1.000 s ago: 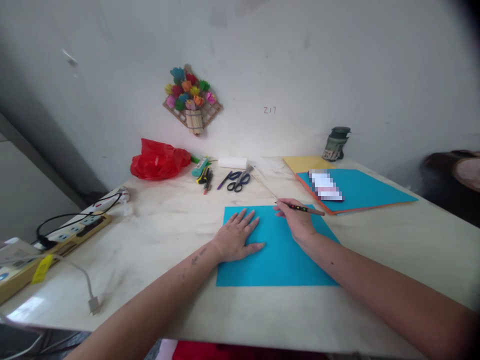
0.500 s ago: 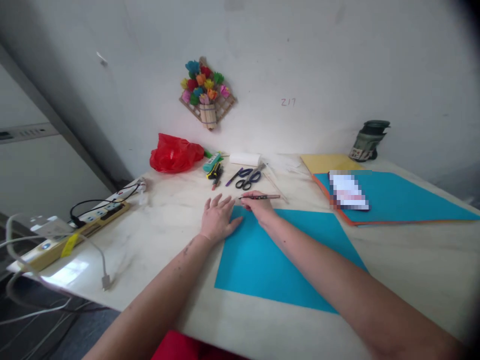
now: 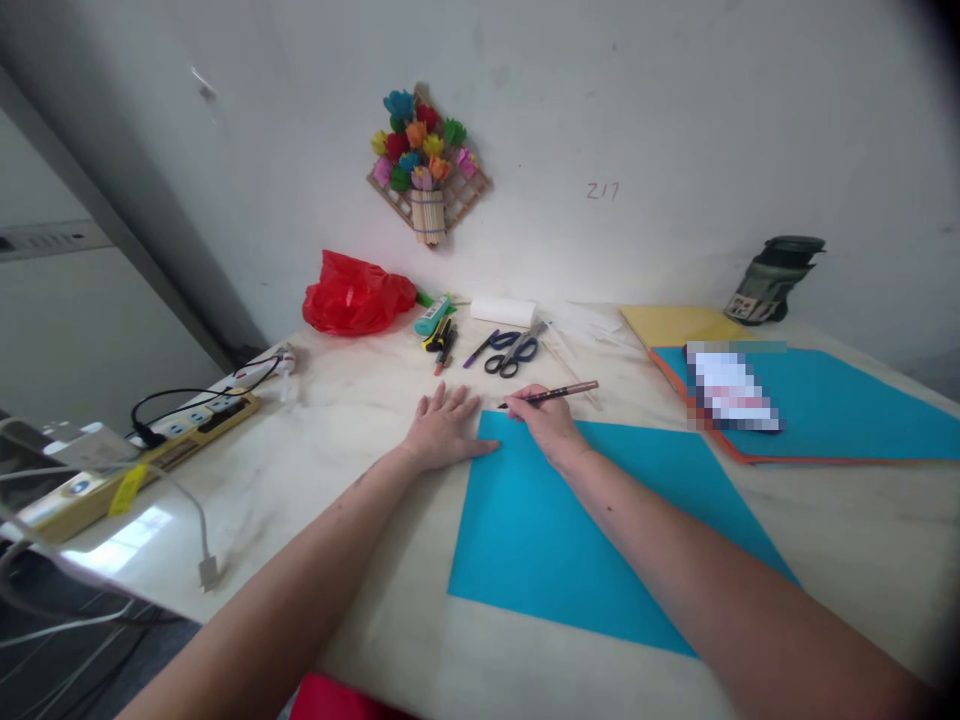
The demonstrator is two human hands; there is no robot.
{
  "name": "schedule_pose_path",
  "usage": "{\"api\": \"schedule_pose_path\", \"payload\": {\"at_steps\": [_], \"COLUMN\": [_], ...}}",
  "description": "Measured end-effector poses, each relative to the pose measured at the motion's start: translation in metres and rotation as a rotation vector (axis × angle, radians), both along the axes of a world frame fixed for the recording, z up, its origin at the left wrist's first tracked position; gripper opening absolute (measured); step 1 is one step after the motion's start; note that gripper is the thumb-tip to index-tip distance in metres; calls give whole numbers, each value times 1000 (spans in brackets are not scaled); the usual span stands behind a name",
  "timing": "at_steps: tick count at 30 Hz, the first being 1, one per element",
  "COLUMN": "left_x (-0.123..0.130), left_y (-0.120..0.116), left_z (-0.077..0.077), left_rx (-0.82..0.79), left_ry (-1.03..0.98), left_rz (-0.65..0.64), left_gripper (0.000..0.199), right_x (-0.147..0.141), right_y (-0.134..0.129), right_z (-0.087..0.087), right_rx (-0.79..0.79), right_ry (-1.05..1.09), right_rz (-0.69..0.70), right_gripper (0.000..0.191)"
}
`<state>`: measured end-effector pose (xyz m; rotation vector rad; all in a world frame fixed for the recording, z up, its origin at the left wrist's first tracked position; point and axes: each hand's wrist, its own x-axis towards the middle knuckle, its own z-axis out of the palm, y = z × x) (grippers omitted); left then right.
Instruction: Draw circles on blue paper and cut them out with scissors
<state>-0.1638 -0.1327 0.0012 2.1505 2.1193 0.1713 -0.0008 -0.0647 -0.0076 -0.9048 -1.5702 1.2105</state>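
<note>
A blue sheet of paper (image 3: 555, 540) lies on the pale table. My left hand (image 3: 446, 430) rests flat with fingers spread at the sheet's upper left corner, its thumb on the paper and its other fingers on the table. My right hand (image 3: 546, 422) is closed around a brown and black pen (image 3: 562, 392), whose tip points left near the sheet's top edge. Beyond my hands lie scissors (image 3: 512, 355), a purple pen (image 3: 481, 348), a yellow and black cutter (image 3: 438, 335) and a teal tube (image 3: 433, 315).
A red plastic bag (image 3: 356, 295) and a white roll (image 3: 503, 311) are at the back. On the right, a phone (image 3: 735, 388) lies on stacked coloured sheets (image 3: 862, 400), near a dark bottle (image 3: 776, 280). A power strip (image 3: 187, 435) with cables runs along the left edge.
The pen now slants up to the right, and its tip has moved slightly right, away from my left hand's fingers. The camera view has shifted a little.
</note>
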Motion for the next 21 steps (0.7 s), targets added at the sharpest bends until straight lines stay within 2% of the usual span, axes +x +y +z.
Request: {"api": "schedule_pose_path", "payload": {"at_steps": [5,9,15,21], "left_x": [-12,-18,-21,-21], "left_y": [11,16,15,15], "left_z": [6,3,-2,-1], "left_rx": [-30,-9,21,11], "left_ry": [66,48,29,14], "left_rz": [-136,-204,-226,-225], "left_gripper": [92,93,88,84], "right_x": [2,3,2,0], "right_y": [-1,-2,-4,-3], "right_z": [5,8,13,9], "right_rx": [-28,-39,-8,12], "right_ry": [-187,-173,-170,-196], "right_rz": [36,97,149,173], "right_gripper": [10,8,8,9]}}
